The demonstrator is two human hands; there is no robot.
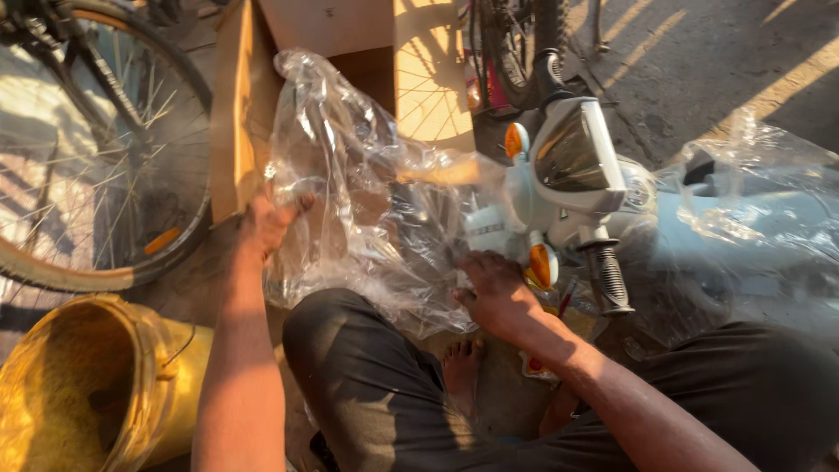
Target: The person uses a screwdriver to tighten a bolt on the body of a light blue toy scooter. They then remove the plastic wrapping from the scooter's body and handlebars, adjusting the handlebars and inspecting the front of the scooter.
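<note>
A white toy scooter [572, 188] with orange indicator lights and a black ribbed handgrip [609, 280] lies in front of me, partly wrapped. My left hand [269, 223] grips the crinkled clear plastic wrapping [350, 192] at its left edge and holds it up. My right hand [496, 293] rests on the scooter's front, beside the lower orange indicator [541, 265], where the plastic meets it. More clear plastic [760, 210] covers the scooter's rear at the right. My knees in dark trousers and a bare foot [461, 371] are below.
An open cardboard box [253, 105] stands behind the plastic. A bicycle wheel [96, 166] fills the upper left, another bicycle tyre [524, 44] is at the top. A yellow bucket [96, 385] sits at the lower left. Concrete ground [717, 61] lies at the upper right.
</note>
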